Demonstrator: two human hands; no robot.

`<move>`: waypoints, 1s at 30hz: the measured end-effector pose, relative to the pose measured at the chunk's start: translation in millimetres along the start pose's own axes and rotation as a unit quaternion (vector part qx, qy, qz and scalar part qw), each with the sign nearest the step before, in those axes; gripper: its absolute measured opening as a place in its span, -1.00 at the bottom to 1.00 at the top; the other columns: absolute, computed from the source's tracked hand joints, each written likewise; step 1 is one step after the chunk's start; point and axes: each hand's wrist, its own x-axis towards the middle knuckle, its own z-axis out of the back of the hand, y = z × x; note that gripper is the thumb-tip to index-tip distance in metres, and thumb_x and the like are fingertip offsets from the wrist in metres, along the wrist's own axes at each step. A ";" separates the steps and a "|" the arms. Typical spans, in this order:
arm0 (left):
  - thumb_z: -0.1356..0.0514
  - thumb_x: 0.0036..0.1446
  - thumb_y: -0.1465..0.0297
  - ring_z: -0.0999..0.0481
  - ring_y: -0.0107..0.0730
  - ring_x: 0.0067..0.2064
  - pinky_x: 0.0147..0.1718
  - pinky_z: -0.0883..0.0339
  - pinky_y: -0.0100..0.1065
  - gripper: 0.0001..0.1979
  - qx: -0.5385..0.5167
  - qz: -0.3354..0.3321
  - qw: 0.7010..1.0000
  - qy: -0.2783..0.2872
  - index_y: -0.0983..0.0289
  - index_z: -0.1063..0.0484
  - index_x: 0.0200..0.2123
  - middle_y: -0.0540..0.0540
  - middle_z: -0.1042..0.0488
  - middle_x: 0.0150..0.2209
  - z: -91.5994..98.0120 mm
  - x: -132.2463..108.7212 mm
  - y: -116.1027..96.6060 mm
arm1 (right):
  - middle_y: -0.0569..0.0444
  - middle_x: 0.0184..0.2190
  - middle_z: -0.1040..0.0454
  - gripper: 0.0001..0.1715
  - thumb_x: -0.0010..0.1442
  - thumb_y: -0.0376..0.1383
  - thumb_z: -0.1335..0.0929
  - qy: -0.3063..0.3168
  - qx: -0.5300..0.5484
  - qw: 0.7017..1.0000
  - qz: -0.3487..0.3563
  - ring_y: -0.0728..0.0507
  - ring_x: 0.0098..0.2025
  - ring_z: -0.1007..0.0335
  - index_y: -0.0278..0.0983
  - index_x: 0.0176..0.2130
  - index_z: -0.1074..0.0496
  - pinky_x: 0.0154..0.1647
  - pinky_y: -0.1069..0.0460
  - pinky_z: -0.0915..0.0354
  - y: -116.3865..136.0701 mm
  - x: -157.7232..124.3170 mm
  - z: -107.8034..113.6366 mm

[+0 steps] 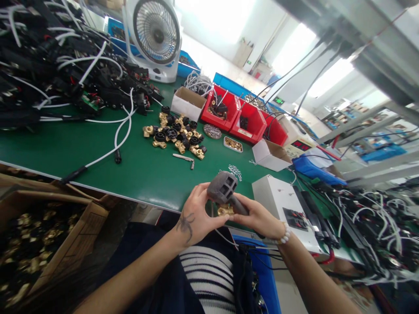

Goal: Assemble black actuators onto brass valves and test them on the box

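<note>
Between my hands, just over the front edge of the bench, is a dark grey plastic housing (220, 188) with square openings in its head and a handle-like stem. A brass fitting (225, 210) sits under its head. My left hand (198, 210) curls round the head's left side, its thumb reaching the brass fitting. My right hand (257, 214) is closed around the stem. Just beyond lie several small metal clips (235, 171). An L-shaped metal tool (183, 158) rests on the green bench top (144, 174), in front of a cluster of brass valves with black caps (176, 131).
Red bins (250, 126), a white carton (188, 103) and a small tray of brass bits (233, 144) line the back. A fan (157, 39) stands behind. Black cabled assemblies (98, 78) crowd the left. A white box fixture (278, 196) is at right; a cardboard box (75, 235) stands lower left.
</note>
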 end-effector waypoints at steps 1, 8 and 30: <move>-0.40 -0.10 0.42 -0.46 -0.14 0.01 0.02 -0.41 -0.09 -0.59 0.003 0.000 1.000 -0.002 0.22 -0.38 -0.15 0.13 -0.42 -0.05 -0.3 0.4 -0.4 | -0.09 0.10 -0.48 -0.33 0.13 -0.19 -0.43 -0.009 -0.001 1.000 -0.002 -0.24 0.09 -0.44 -0.32 0.18 -0.33 0.16 -0.16 -0.31 1.5 -1.0 -1.2; -0.40 -0.13 0.46 -0.43 -0.09 0.06 0.04 -0.38 -0.02 -0.66 0.022 -0.015 0.999 -0.025 0.23 -0.32 -0.32 0.17 -0.41 -0.02 -7.4 -2.4 -4.6 | 0.19 -0.52 -0.34 -0.76 0.29 -0.12 -0.29 -0.235 0.044 0.971 -0.011 -0.01 -0.52 -0.26 -0.23 -0.15 -0.36 -0.48 0.07 -0.27 17.2 -38.4 1.2; -0.41 -0.15 0.48 -0.43 -0.06 0.04 -0.02 -0.42 -0.02 -0.63 0.078 -0.057 0.994 -0.047 0.21 -0.30 -0.32 0.17 -0.41 -0.04 -16.5 -6.9 -4.3 | 0.20 -0.71 -0.10 -0.31 0.27 0.23 -0.08 -0.242 -0.024 0.957 -0.157 0.00 -0.67 0.03 -0.20 -0.57 -0.20 -0.71 0.08 0.07 26.4 -72.7 -0.1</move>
